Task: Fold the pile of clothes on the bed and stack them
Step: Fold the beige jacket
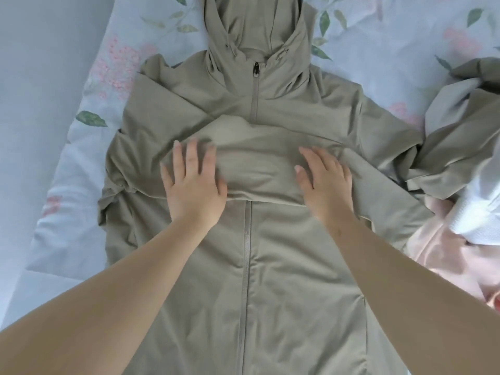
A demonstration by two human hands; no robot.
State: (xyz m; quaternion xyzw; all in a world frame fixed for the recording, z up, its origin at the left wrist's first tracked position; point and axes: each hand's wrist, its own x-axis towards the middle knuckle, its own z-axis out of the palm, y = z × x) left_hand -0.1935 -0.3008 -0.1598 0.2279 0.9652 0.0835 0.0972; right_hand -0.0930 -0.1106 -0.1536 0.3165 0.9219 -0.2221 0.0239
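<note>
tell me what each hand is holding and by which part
Nothing is gripped. The left hand and right hand lie flat, pressing the folded-in sleeve across the chest of the khaki jacket.

Both bare forearms reach forward, roughly parallel. The left hand [193, 182] and right hand [326, 180] lie palm-down, fingers straight and slightly spread, side by side.

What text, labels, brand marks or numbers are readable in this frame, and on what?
None readable.
On the khaki hooded jacket: no logo, label or print shows.
On its dark zipper pull: too small to tell any mark.
On the floral bedsheet: leaves and pink flowers only, no lettering.
On the clothes pile at the right: no print or tag in view.
</note>
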